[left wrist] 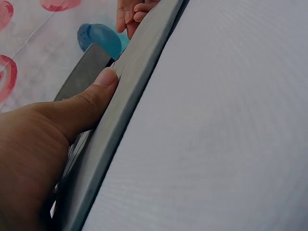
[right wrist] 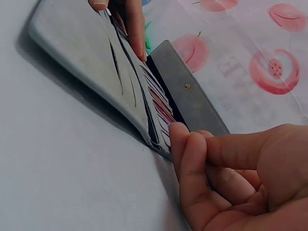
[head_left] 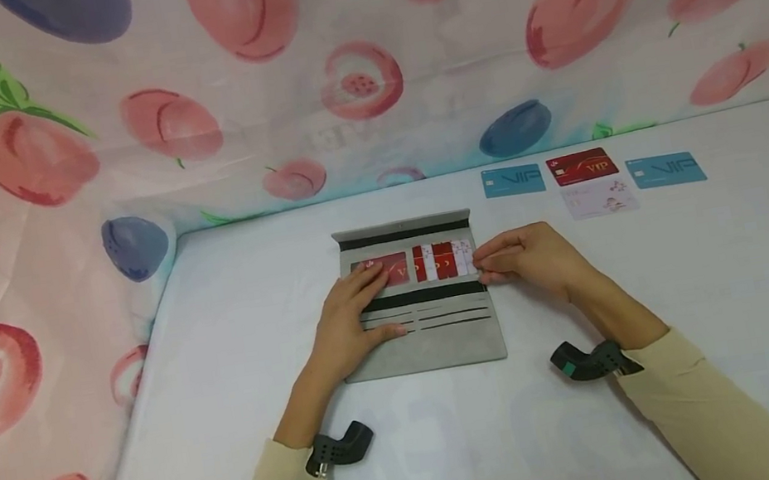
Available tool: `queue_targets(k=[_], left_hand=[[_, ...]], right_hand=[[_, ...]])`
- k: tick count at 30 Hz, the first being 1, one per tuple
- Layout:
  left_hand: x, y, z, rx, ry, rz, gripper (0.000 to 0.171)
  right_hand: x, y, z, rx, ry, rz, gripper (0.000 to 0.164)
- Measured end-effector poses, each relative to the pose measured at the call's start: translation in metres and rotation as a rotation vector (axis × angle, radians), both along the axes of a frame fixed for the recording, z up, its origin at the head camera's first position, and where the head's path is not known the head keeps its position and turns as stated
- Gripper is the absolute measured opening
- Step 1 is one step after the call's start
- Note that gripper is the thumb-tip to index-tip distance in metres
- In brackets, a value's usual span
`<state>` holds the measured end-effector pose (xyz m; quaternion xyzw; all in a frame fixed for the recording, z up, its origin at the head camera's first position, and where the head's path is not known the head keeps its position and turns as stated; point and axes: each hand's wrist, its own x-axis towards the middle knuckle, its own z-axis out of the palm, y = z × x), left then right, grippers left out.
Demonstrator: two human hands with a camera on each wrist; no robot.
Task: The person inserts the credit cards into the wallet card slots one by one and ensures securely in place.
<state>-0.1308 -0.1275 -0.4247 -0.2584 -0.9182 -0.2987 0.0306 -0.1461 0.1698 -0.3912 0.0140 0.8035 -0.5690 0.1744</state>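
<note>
A grey wallet [head_left: 424, 355] lies unfolded on the white table, its flap [right wrist: 185, 103] with a small snap at the far side. Its upper panel carries a red VIP card [head_left: 399, 271] on the left and a row of overlapping red and white cards [head_left: 444, 261] on the right. My left hand [head_left: 351, 316] rests spread on the wallet's left part, fingers over the red card and thumb on the lower slotted panel. At the right edge, my right hand [head_left: 534, 258] pinches the outermost white card [head_left: 466, 255] with thumb and fingertips; the fingers hide its end.
Beyond the right hand lie two blue VIP cards, the left one [head_left: 513, 181] and the right one [head_left: 665, 170]. Between them are a red card [head_left: 582, 166] and a pale pink-white card [head_left: 600, 199]. A fruit-patterned cloth [head_left: 368, 133] hangs behind the table.
</note>
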Motion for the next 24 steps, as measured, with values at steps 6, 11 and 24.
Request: queue_targets(k=[6, 11, 24], left_hand=[[0.001, -0.002, 0.000, 0.020, 0.001, -0.010, 0.080], [0.000, -0.003, 0.001, 0.046, -0.029, -0.033, 0.079], [0.005, -0.033, 0.010, 0.089, -0.159, -0.020, 0.079]], right_hand=[[-0.001, 0.001, 0.004, 0.094, 0.064, 0.039, 0.024], [0.000, 0.015, 0.011, 0.201, 0.184, 0.052, 0.027], [-0.026, 0.140, -0.026, 0.532, 0.464, -0.181, 0.049]])
